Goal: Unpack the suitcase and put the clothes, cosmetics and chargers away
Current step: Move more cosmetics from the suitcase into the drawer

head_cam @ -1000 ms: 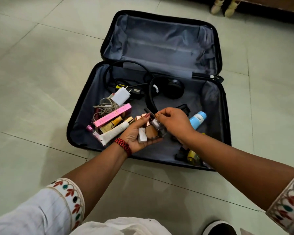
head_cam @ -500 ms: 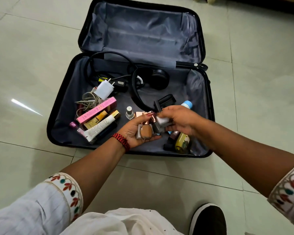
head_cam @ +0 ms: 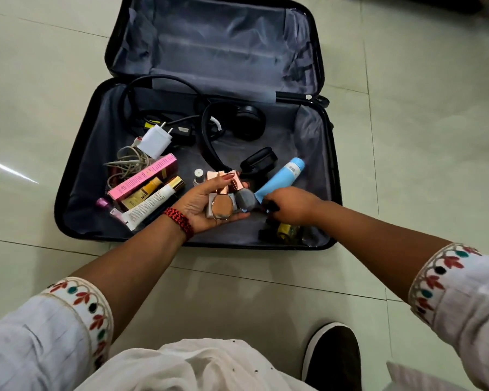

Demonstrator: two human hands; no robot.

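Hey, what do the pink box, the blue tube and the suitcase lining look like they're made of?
Pink box: likely printed cardboard, matte, with crisp folded edges. Blue tube: probably soft plastic, smooth with slight sheen, cap at one end. Suitcase lining: seemingly thin grey synthetic fabric; it wrinkles and glints softly.

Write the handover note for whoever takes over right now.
Left hand holds a handful of small cosmetics, palm up.
Right hand is down at a small dark item beside the blue tube; grip unclear.
Done: no clothes show in the suitcase.
To do: pink box, white tube, white charger, cables and headphones lie inside.
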